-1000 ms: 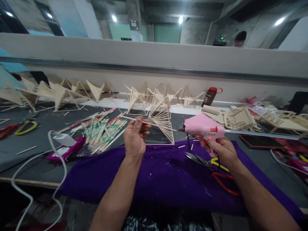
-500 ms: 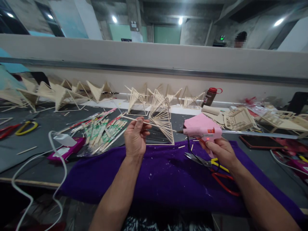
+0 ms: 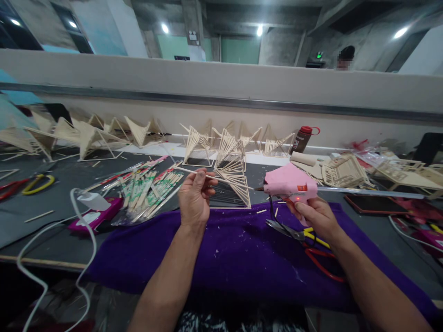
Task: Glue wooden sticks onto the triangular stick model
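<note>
Between the thumb and fingers of my left hand (image 3: 196,196) is a thin wooden stick (image 3: 231,181), held slanting down to the right. My right hand (image 3: 316,213) grips a pink glue gun (image 3: 289,183); its nozzle points left, at the stick's right end. Whether the two touch, I cannot tell. Behind the stick stands a fan-shaped stick model (image 3: 238,177) on the dark table. Below the glue gun, scissors (image 3: 294,233) with yellow and red handles lie on a purple cloth (image 3: 238,249).
Wrapped stick bundles (image 3: 147,189) and a magenta power strip (image 3: 98,216) lie at left. More stick models (image 3: 93,138) line the back, beside a red-capped bottle (image 3: 301,139). A phone (image 3: 375,204) rests at right. Beyond the partition (image 3: 221,78), a person's head shows.
The glue gun and my right hand have shifted very slightly. My left hand and the stick look the same.
</note>
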`<state>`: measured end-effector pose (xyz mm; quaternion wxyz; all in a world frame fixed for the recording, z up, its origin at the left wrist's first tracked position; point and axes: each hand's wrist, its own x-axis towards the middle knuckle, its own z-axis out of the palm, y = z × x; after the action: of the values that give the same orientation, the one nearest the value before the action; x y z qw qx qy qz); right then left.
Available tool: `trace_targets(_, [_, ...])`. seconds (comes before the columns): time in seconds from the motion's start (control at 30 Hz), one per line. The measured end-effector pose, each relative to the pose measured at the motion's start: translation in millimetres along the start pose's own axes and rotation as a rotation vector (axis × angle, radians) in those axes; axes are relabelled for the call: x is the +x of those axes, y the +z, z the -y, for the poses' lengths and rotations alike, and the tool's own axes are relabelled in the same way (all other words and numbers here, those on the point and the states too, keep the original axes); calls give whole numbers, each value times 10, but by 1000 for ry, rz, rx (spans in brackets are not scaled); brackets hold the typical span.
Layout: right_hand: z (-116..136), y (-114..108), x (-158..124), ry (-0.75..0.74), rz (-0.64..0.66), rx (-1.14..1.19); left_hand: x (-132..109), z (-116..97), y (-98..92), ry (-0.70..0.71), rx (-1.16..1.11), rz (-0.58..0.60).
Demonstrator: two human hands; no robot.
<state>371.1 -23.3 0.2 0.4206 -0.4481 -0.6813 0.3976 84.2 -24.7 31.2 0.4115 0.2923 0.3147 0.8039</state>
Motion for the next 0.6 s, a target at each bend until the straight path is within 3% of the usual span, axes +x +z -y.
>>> trace_targets(0.6, [45,1,-4,-31,19,-42,16,11,-9,-11,5,-5])
